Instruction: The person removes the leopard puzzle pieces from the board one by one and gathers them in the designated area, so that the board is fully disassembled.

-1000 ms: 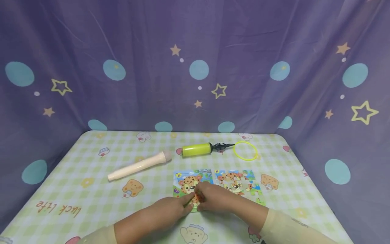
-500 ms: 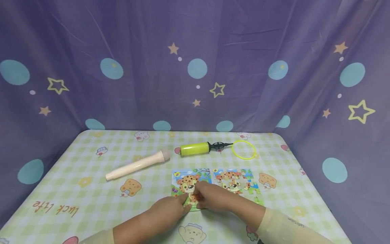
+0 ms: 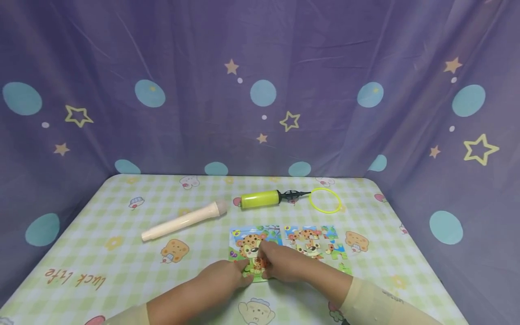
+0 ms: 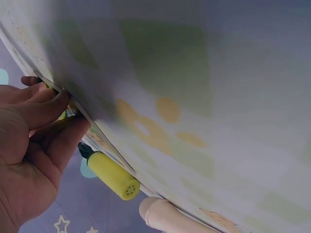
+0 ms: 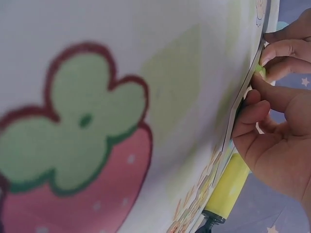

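A square leopard jigsaw puzzle (image 3: 245, 239) lies at the front middle of the table, under both hands. At its lower left, my left hand (image 3: 223, 275) pinches a small green puzzle piece (image 5: 261, 71) between thumb and finger, close over the picture. Curled fingers of my right hand (image 3: 282, 262) rest on the leopard's body, thumb tip near the lower edge; I cannot tell whether they grip a piece. In the right wrist view the two hands' fingertips nearly meet. Right beside the square, partly behind the right hand, lie several loosely laid leopard pieces (image 3: 308, 246).
A yellow hand pump (image 3: 260, 199) with a black nozzle lies behind the puzzle, its tip at a yellow ring (image 3: 325, 200). To the left lies a cream toy microphone (image 3: 183, 221). A checked cloth covers the table (image 3: 122, 253); a purple curtain (image 3: 183, 135) surrounds its back and sides.
The left hand has drawn slightly left and its green piece shows less upright than before. The right hand stays curled at the same spot; the pump, ring and microphone keep their places.
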